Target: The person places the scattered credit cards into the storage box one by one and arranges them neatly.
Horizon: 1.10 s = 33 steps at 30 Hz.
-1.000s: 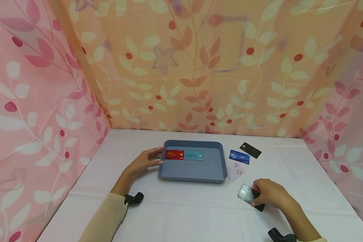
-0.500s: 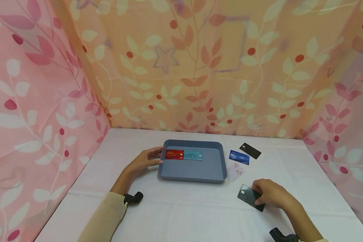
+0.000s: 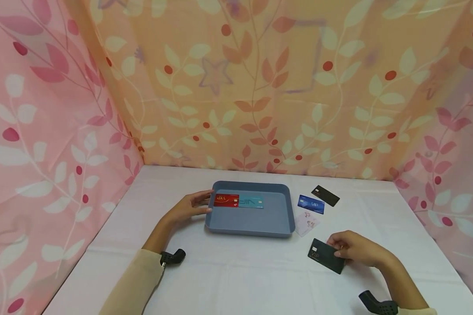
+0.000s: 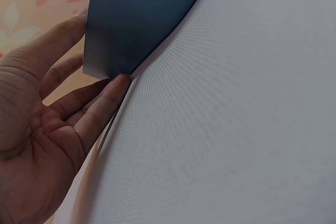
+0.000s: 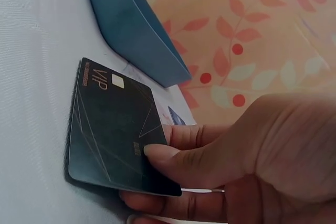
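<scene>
My right hand pinches a dark green VIP card near its right end. In the right wrist view the thumb lies on the printed face of the card, with fingers beneath it, and the card is tilted off the white cloth. At the left, my left hand touches the left side of a blue-grey tray with relaxed, extended fingers. The left wrist view shows its fingertips against the tray's outer wall. Inside the tray lie a red VIP card and a light blue VIP card, side by side.
Right of the tray lie a blue VIP card, a black card and a pale pink patterned card close to the tray's corner. White cloth covers the table. Floral curtains enclose the back and sides.
My right hand's grip has shifted toward the dark card's upper right edge. The card has been tilted up and its print now shows clearly. The left hand stays at the tray.
</scene>
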Each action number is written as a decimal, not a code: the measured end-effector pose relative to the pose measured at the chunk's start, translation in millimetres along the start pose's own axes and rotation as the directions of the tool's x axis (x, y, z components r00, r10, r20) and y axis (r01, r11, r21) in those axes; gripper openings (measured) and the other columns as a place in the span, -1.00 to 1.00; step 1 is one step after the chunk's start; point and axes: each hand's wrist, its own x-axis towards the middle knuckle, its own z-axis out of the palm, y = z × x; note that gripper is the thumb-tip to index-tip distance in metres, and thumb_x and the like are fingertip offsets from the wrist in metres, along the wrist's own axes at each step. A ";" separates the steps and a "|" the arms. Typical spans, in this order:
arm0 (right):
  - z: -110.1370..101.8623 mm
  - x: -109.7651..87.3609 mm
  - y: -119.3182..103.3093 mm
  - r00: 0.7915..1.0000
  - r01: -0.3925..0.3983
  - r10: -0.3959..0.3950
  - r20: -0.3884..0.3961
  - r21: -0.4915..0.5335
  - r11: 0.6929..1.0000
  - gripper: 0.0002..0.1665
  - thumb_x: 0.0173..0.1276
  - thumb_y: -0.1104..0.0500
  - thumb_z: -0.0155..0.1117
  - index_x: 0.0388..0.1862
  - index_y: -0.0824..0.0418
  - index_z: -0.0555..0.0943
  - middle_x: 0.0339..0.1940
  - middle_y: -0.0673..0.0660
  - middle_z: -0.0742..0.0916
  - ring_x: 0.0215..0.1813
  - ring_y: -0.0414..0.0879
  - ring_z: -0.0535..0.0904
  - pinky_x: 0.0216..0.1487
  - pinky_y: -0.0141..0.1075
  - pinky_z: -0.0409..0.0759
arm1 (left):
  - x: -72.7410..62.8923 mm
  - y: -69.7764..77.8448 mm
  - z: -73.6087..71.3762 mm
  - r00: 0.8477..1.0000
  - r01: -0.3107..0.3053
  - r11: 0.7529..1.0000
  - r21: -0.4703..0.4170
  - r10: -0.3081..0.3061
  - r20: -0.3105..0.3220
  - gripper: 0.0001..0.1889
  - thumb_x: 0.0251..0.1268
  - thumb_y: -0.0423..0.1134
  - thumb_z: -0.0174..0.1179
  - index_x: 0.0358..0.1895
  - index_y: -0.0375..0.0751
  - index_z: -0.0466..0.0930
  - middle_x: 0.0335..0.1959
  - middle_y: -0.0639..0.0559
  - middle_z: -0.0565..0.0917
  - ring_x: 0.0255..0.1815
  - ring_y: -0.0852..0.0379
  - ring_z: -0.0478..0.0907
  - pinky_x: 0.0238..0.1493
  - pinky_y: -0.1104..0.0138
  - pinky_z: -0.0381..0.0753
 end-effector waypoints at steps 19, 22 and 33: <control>-5.4 1.2 -4.6 0.997 0.070 -0.059 -0.054 0.239 0.968 -0.71 0.45 0.34 0.23 0.06 0.51 0.55 -0.26 0.25 0.69 -0.32 -0.09 0.61 -0.35 -0.23 0.68 | -0.5 -1.4 0.2 1.000 0.010 1.000 0.007 -0.010 -0.013 -0.22 0.29 -0.16 0.43 0.54 -0.12 0.30 0.48 -0.09 0.42 0.39 -0.11 0.47 0.40 0.00 0.41; -6.6 0.5 -8.2 0.996 0.055 -0.036 -0.081 0.238 0.970 -0.69 0.47 0.32 0.23 0.09 0.50 0.54 -0.23 0.25 0.69 -0.27 -0.06 0.62 -0.31 -0.21 0.70 | 0.1 -1.9 0.5 1.000 0.003 1.000 0.015 -0.003 -0.009 -0.22 0.29 -0.15 0.43 0.54 -0.12 0.29 0.48 -0.09 0.42 0.39 -0.10 0.47 0.40 0.01 0.42; -8.0 3.1 -20.6 0.978 0.078 -0.032 -0.206 0.219 0.973 -0.63 0.47 0.33 0.23 0.16 0.54 0.52 -0.21 0.26 0.71 -0.24 -0.07 0.64 -0.27 -0.24 0.73 | -1.4 -2.3 0.9 1.000 0.006 1.000 0.011 -0.006 -0.014 -0.21 0.28 -0.13 0.43 0.54 -0.10 0.30 0.48 -0.08 0.41 0.41 -0.08 0.45 0.44 0.01 0.36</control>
